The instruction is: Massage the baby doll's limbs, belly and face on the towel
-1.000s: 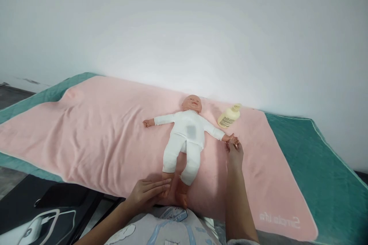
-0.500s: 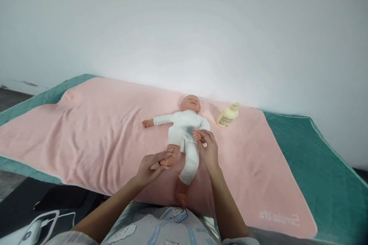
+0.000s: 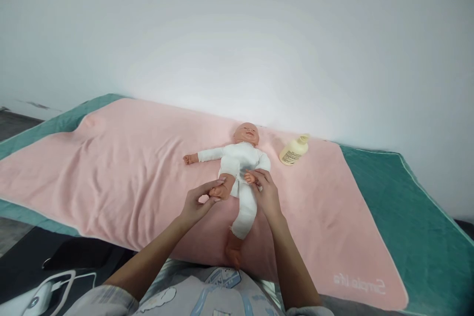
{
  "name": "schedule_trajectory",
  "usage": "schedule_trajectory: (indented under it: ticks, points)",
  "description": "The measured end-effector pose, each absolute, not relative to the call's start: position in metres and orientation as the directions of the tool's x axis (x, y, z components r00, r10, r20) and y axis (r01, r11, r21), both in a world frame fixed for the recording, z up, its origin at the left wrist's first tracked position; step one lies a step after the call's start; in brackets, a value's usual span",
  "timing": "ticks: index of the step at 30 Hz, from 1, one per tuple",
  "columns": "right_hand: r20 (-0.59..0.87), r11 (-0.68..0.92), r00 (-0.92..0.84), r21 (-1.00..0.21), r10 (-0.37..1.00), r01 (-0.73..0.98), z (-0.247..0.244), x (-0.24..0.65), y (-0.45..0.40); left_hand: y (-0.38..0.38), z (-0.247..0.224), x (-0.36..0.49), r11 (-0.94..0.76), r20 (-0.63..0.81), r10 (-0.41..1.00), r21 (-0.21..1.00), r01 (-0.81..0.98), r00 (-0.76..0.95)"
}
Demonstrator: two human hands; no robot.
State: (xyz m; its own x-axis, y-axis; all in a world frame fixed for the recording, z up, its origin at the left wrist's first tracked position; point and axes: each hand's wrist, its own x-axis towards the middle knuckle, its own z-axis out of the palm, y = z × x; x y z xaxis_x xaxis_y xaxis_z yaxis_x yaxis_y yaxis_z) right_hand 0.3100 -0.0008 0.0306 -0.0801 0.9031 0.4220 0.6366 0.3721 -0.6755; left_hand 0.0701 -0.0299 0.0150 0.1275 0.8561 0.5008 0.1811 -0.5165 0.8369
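Note:
A baby doll (image 3: 247,153) with a white cloth body lies on its back on a pink blanket (image 3: 148,158), head toward the wall. My left hand (image 3: 196,203) grips the foot of the doll's bent leg, thumb below and fingers on top. My right hand (image 3: 265,191) holds the doll's hand, its arm bent across the belly. The doll's other leg lies stretched toward me, and its other arm points out to the left. A pale yellow pump bottle (image 3: 294,150) stands tilted in view to the right of the doll's head.
Beneath the blanket is a green quilted mat (image 3: 418,217), showing at both ends. A white wall (image 3: 237,44) rises behind. At the lower left, a white device with a cable (image 3: 40,298) and a dark flat object (image 3: 79,254) rest on a black surface.
My left hand has pushed the doll's foot up toward its belly, bending the leg more. My right hand has drawn the doll's hand slightly left and down across the body.

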Motion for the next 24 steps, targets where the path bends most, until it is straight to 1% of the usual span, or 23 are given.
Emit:
schedule_trajectory:
  ticks: [2, 3, 5, 8, 10, 11, 14, 16, 17, 18, 21, 24]
  points:
    - [0.433, 0.342, 0.012, -0.73, 0.901, 0.592, 0.032, 0.317, 0.0, -0.036, 0.017, 0.068, -0.58, 0.557, 0.815, 0.784, 0.221, 0.162]
    - [0.432, 0.317, 0.074, -0.757, 0.899, 0.572, 0.032, 0.321, 0.0, -0.039, 0.017, 0.066, -0.632, 0.604, 0.775, 0.736, 0.242, 0.188]
    - [0.408, 0.242, 0.218, -0.81, 0.887, 0.534, 0.032, 0.333, 0.002, -0.047, 0.015, 0.062, -0.746, 0.698, 0.665, 0.603, 0.283, 0.266]
    - [0.305, 0.088, 0.436, -0.889, 0.847, 0.45, 0.028, 0.356, 0.007, -0.06, 0.008, 0.055, -0.865, 0.771, 0.497, 0.401, 0.303, 0.398]
    - [0.21, 0.003, 0.55, -0.936, 0.809, 0.352, 0.023, 0.372, 0.01, -0.069, 0.001, 0.052, -0.897, 0.767, 0.436, 0.323, 0.302, 0.472]
    - [0.164, -0.014, 0.595, -0.959, 0.787, 0.284, 0.019, 0.38, 0.011, -0.074, -0.002, 0.051, -0.905, 0.757, 0.419, 0.303, 0.3, 0.501]
    - [0.006, 0.015, 0.68, -1.0, 0.733, -0.008, 0.006, 0.401, 0.013, -0.086, -0.01, 0.05, -0.91, 0.706, 0.414, 0.293, 0.295, 0.575]
    - [-0.107, 0.033, 0.682, -0.981, 0.724, -0.189, -0.003, 0.411, 0.012, -0.091, -0.013, 0.05, -0.912, 0.685, 0.409, 0.289, 0.29, 0.602]
    - [-0.149, 0.03, 0.672, -0.969, 0.726, -0.247, -0.007, 0.414, 0.011, -0.093, -0.015, 0.05, -0.913, 0.68, 0.407, 0.287, 0.29, 0.61]
    - [-0.176, 0.024, 0.661, -0.959, 0.73, -0.282, -0.011, 0.416, 0.01, -0.095, -0.017, 0.05, -0.913, 0.675, 0.408, 0.287, 0.291, 0.614]
    - [-0.205, 0.01, 0.638, -0.949, 0.742, -0.317, -0.017, 0.419, 0.006, -0.099, -0.022, 0.051, -0.906, 0.666, 0.423, 0.314, 0.284, 0.614]
    - [-0.218, 0.011, 0.629, -0.941, 0.746, -0.339, -0.019, 0.419, 0.005, -0.103, -0.028, 0.052, -0.908, 0.655, 0.412, 0.35, 0.229, 0.633]
